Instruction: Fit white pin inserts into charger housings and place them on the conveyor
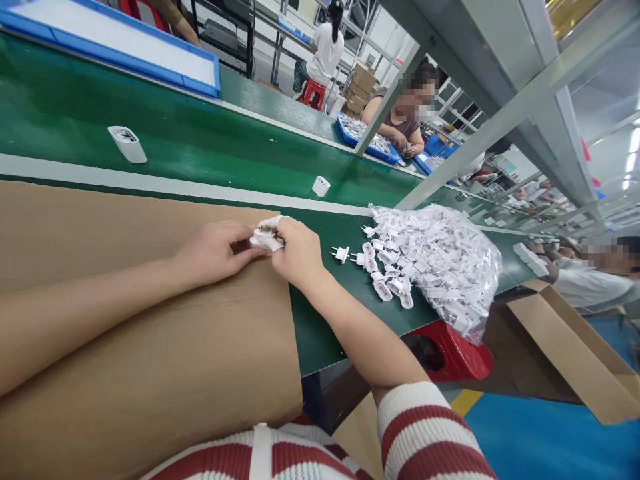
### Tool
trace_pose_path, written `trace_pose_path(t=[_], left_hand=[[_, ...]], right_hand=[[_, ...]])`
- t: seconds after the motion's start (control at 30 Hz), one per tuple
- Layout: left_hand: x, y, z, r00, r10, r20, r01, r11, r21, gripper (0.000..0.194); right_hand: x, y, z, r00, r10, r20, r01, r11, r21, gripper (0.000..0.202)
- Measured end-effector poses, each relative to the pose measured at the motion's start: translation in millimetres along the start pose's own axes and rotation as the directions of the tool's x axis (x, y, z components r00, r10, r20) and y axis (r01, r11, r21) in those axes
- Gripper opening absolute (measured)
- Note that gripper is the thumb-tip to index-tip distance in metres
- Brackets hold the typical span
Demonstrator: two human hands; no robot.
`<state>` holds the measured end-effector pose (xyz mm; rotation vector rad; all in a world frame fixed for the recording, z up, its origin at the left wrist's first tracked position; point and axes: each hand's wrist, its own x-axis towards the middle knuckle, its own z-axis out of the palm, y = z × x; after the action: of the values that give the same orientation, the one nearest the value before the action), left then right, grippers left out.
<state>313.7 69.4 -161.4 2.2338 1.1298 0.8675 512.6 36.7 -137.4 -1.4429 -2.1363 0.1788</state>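
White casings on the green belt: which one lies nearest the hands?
The right casing, just beyond the right hand; the left casing lies much farther off, nearer the blue-rimmed tray.

I see a plug casing (264, 240) over the cardboard sheet (200, 360) — loose plugs (341, 254), then a plastic bag (445, 257), to its right; two shells (128, 145) on the conveyor belt (215, 147) behind.

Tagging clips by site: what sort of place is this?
Likely a factory assembly line: a long green work surface, a clear bag of white plug parts, and a co-worker at a blue tray.
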Motion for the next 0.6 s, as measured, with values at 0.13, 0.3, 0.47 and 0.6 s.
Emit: trace_pose_path(t=[0.13,0.3,0.47,0.6], left_hand=[[3.8,5.6,-5.5,0.996,-0.039,0.08,0.033,0.997,0.065,0.053],[32.1,-3.9,-23.4,0.974,-0.194,0.118,0.195,0.981,0.002,0.06],[88.1,-63.7,-61.1,0.856,-0.418,-0.305,0.491,0.841,0.226,0.059],[109.1,-85.0,-87.9,0.815,-0.474,-0.333,0.568,0.768,0.296,0.065]], right_hand=[[2.5,2.4,5.3,0.999,0.029,-0.019,-0.027,0.995,0.098,0.039],[-2.5,35.6,-23.3,0.994,0.104,-0.014,-0.098,0.97,0.223,0.051],[-24.4,98.6,-83.1,0.893,0.449,0.028,-0.439,0.883,-0.167,0.042],[-28.0,116.9,-94.9,0.85,0.515,0.115,-0.498,0.855,-0.145,0.038]])
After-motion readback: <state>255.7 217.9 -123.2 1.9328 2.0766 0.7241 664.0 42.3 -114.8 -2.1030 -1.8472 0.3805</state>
